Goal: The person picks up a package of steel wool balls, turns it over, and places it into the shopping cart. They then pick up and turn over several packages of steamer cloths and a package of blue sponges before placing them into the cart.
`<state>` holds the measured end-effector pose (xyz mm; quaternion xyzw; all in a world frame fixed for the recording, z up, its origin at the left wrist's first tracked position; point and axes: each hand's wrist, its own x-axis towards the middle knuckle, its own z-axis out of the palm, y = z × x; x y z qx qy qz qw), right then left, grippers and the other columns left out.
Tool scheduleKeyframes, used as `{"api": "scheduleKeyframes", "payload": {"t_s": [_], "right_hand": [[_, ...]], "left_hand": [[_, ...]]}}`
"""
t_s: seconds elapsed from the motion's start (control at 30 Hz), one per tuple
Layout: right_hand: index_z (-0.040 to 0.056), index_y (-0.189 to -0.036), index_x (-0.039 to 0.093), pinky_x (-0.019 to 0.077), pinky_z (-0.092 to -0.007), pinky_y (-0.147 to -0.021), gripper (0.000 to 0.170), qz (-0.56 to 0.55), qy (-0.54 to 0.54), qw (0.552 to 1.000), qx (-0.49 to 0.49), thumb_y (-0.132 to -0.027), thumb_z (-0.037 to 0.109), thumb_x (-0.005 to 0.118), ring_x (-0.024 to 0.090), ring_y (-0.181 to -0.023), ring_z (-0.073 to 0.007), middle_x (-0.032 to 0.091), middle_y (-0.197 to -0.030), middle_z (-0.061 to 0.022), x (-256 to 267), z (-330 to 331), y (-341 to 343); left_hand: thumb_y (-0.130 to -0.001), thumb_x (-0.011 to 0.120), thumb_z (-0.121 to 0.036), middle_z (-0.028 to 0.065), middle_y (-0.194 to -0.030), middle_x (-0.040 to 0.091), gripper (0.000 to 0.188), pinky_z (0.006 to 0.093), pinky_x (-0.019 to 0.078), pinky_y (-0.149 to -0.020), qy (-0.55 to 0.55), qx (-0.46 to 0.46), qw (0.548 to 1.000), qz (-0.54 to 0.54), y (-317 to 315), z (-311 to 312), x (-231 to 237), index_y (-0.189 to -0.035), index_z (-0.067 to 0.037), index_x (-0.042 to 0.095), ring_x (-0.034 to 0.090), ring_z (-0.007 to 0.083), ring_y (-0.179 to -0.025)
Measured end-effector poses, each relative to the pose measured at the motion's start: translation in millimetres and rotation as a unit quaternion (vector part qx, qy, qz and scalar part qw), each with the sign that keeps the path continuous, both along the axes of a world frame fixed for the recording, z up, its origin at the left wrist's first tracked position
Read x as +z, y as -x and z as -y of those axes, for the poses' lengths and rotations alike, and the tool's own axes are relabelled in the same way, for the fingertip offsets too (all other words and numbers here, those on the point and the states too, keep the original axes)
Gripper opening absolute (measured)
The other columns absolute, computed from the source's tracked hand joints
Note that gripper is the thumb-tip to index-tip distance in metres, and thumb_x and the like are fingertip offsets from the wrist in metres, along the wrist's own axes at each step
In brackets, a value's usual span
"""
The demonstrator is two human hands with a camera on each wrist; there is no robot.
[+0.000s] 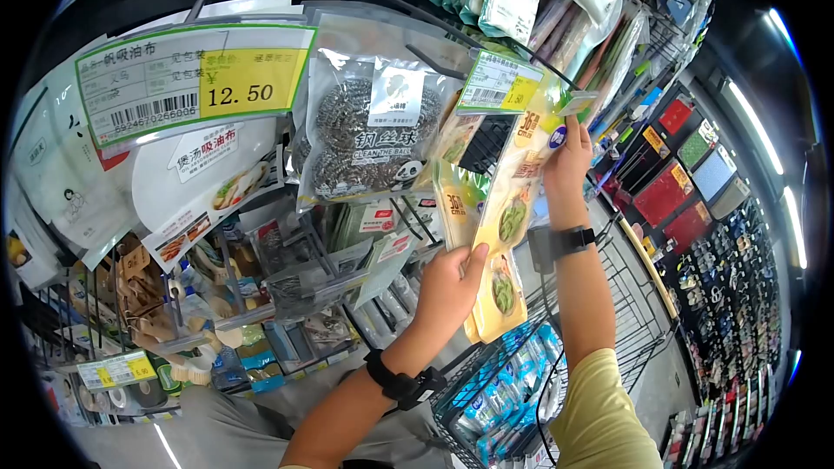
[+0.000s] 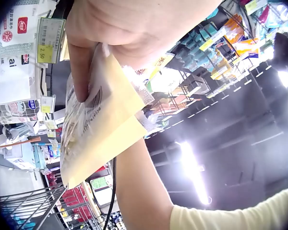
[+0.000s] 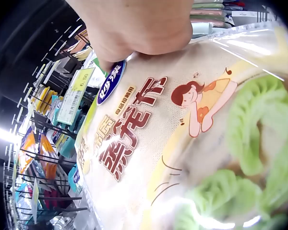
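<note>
A flat plastic packet of steamer cloth, cream and yellow with green dumplings printed on it, hangs tilted between my hands in the head view. Its printed front, with a drawn girl, fills much of the right wrist view. My left hand pinches its lower left edge, thumb on the front. At the upper right edge, by the hook's end tag, my right hand grips the packet; some of its fingers are hidden. A similar yellow packet sits just behind on the left.
Left of the packets hangs a bag of steel wool balls, under a large price tag. Metal hooks stick out from the rack. Below my arms stands a wire shopping cart holding blue packages. Mats hang across the aisle.
</note>
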<state>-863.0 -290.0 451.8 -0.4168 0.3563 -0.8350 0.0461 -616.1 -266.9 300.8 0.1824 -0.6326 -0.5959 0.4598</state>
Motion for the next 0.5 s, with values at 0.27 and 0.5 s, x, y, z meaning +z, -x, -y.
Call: {"api": "scheduleKeyframes", "payload": {"t_s": [0.27, 0.5], "right_hand": [[-0.0002, -0.105, 0.068, 0.0532, -0.0238, -0.073, 0.015, 0.013, -0.001, 1.000, -0.022, -0.098, 0.013, 0.067, 0.068, -0.085, -0.0106, 0.072, -0.101, -0.0049, 2, 0, -16], [-0.0001, -0.106, 0.068, 0.0533, -0.0238, -0.074, 0.014, 0.019, 0.012, 1.000, -0.019, -0.098, 0.012, 0.067, 0.068, -0.085, -0.0109, 0.072, -0.102, -0.0051, 0, 2, -8]], "left_hand": [[-0.102, 0.059, -0.035, 0.0080, -0.060, 0.059, 0.042, 0.0309, 0.0457, -0.053, -0.012, -0.010, 1.000, 0.000, -2, 3, -7, -0.094, 0.005, 0.070, 0.060, 0.0148, -0.051], [-0.102, 0.059, -0.035, 0.0063, -0.061, 0.060, 0.042, 0.0295, 0.0449, -0.052, -0.021, -0.022, 1.000, -0.004, -1, 8, -5, -0.095, 0.006, 0.070, 0.058, 0.0119, -0.051]]}}
